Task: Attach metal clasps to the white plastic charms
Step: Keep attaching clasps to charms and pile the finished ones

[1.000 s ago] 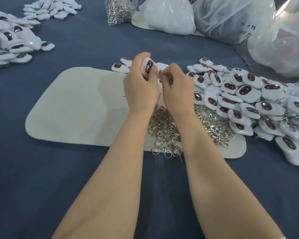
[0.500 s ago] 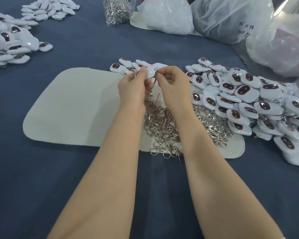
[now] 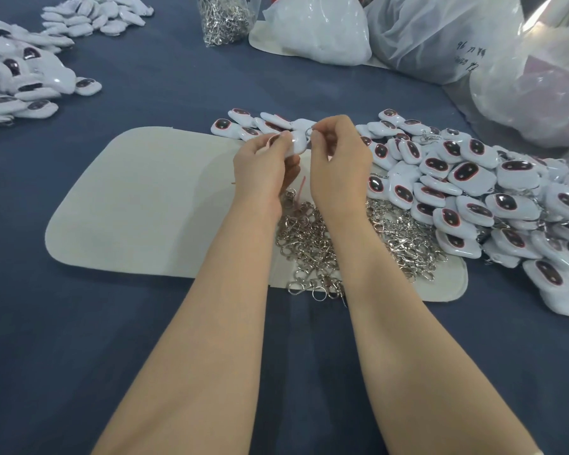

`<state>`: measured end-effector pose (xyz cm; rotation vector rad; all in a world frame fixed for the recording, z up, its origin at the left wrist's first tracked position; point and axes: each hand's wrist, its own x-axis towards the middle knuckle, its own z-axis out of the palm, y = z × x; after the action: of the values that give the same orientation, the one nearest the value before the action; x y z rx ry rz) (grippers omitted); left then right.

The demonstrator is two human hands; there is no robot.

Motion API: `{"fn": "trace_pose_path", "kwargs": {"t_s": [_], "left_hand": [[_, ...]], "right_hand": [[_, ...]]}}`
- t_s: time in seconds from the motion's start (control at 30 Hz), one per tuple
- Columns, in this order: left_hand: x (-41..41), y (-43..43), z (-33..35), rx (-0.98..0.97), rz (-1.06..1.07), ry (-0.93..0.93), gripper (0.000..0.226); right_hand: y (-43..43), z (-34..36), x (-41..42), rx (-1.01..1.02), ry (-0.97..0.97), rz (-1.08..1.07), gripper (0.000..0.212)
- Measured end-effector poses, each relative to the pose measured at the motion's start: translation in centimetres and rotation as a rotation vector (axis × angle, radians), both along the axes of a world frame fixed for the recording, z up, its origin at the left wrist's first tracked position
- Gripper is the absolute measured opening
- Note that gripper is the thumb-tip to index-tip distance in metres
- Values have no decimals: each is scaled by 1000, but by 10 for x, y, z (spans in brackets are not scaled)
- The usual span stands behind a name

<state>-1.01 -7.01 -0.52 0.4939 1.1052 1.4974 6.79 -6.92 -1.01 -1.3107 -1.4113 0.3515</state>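
Observation:
My left hand (image 3: 263, 165) grips a white plastic charm (image 3: 297, 143) above the far edge of the cream mat (image 3: 138, 205). My right hand (image 3: 339, 159) pinches a small metal clasp (image 3: 308, 132) at the top of that charm, fingertips almost touching the left hand's. A loose heap of silver clasps (image 3: 312, 244) lies on the mat under my wrists. A big pile of white charms with dark oval faces (image 3: 473, 192) spreads to the right, and a few more charms (image 3: 240, 124) lie just beyond my hands.
More charm piles sit at the far left (image 3: 17, 77) and top left (image 3: 96, 14). A clear bag of clasps (image 3: 224, 18) stands at the back. Large plastic bags (image 3: 440, 34) crowd the back right. Dark blue cloth (image 3: 79, 356) covers the table.
The charm stood face up in my left hand a second ago. It has since tipped forward and down, and my right hand has closed in on its top edge with the clasp.

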Motion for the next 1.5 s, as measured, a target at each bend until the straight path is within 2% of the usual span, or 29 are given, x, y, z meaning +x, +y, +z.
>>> {"fn": "trace_pose_path", "kwargs": {"t_s": [0.2, 0.33, 0.4, 0.47, 0.53, 0.63, 0.73, 0.83, 0.97, 1.1, 1.27, 1.33, 1.4, 1.5], "left_hand": [[1, -6, 1, 232, 150, 588, 24], [4, -8, -2, 360, 130, 852, 31], [5, -9, -3, 392, 132, 939, 32], [4, -9, -2, 403, 149, 898, 32], [3, -6, 0, 360, 158, 739, 30], [-2, 1, 0, 162, 93, 274, 22], [-6, 3, 3, 35, -23, -179, 9], [-8, 2, 2, -21, -55, -378, 12], [-8, 1, 1, -66, -64, -354, 10], [-8, 3, 1, -82, -37, -208, 7], [-5, 2, 1, 1, 41, 8, 26], [-5, 1, 1, 27, 88, 114, 22], [-4, -1, 2, 70, 125, 237, 6], [-1, -3, 4, 171, 138, 380, 7]], "right_hand": [[3, -3, 4, -28, -208, -18, 13], [4, -4, 6, -104, -278, 25, 16], [3, -5, 6, -150, -254, 47, 15], [2, -4, 5, -164, -144, 53, 12], [2, -2, 4, -178, 11, 70, 8], [2, 1, 2, -199, 204, 125, 13], [1, 4, 1, -167, 317, 119, 15], [1, 4, 0, -99, 318, 101, 13], [0, 1, 0, -34, 156, 42, 8], [1, -1, 3, -23, -6, 9, 9], [2, -1, 6, -46, -125, 16, 11], [3, -2, 8, -57, -161, 25, 11], [3, -3, 9, -67, -191, 39, 11], [4, -4, 9, -89, -262, 62, 11]]}}
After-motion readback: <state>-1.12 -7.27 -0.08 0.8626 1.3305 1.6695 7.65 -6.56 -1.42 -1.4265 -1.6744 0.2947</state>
